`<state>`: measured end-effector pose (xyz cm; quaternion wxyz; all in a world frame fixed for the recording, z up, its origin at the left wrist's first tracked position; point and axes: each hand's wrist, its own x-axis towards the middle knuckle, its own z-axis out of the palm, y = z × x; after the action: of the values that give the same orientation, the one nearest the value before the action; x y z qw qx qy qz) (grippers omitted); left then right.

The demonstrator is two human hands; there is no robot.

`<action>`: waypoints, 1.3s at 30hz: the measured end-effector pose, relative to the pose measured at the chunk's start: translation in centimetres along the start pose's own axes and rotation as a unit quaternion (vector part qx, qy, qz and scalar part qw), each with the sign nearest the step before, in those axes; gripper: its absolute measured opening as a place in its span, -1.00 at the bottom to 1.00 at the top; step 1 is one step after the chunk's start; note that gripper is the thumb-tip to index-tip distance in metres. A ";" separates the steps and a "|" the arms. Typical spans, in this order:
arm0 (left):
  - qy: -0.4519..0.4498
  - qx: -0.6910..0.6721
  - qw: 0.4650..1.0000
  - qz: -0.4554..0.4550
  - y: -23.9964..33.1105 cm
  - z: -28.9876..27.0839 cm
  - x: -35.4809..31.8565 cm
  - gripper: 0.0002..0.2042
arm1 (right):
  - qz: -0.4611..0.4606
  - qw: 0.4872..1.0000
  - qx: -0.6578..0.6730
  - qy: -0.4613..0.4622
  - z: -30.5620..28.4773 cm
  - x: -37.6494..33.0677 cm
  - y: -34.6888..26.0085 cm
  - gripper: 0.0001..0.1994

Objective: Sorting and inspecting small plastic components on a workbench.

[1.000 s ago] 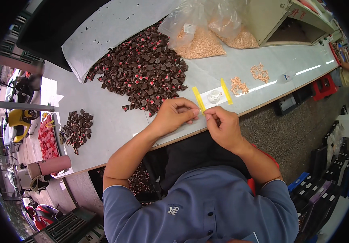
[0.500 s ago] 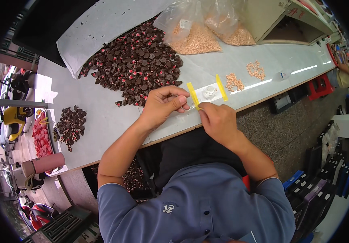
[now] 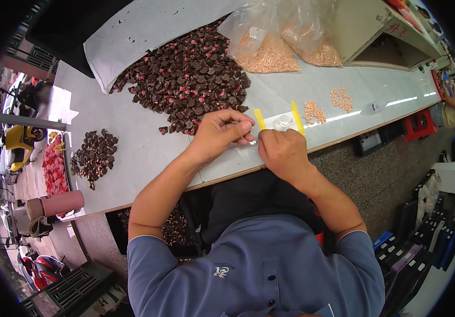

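My left hand (image 3: 221,133) is over the table near its front edge, fingers curled and thumb pressed against them. Whatever it may hold is too small to make out. My right hand (image 3: 284,153) is closed in a pinch close beside it, and its fingertips hide anything between them. Just beyond the right hand lies a white card (image 3: 270,122) with a yellow strip at each end, partly covered by that hand. On the card sits a small clear round piece (image 3: 283,122). Two clusters of tiny beige pieces (image 3: 314,112) are spread to its right.
A large heap of dark brown and red small parts (image 3: 190,79) fills the table's far left. A smaller dark pile (image 3: 95,156) lies nearer the left end. Bags of beige pieces (image 3: 270,58) stand at the back, beside a greenish box (image 3: 383,37). A pink cylinder (image 3: 63,203) is at the left corner.
My right hand has shifted up and left, covering more of the card's near side. The left hand stays curled near it. The whole view has moved slightly.
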<state>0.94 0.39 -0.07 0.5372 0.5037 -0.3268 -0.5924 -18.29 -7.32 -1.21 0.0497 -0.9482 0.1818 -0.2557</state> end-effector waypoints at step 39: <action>-0.161 0.035 0.979 -0.124 -1.0 0.6 -0.3 -0.85 | 0.012 0.965 0.260 -0.027 -4.0 0.4 0.8 -0.89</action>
<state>0.06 0.85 -0.78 0.3823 0.4566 -0.3646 -0.7158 -20.20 -8.22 2.28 0.3026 -0.9068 0.1188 -0.2684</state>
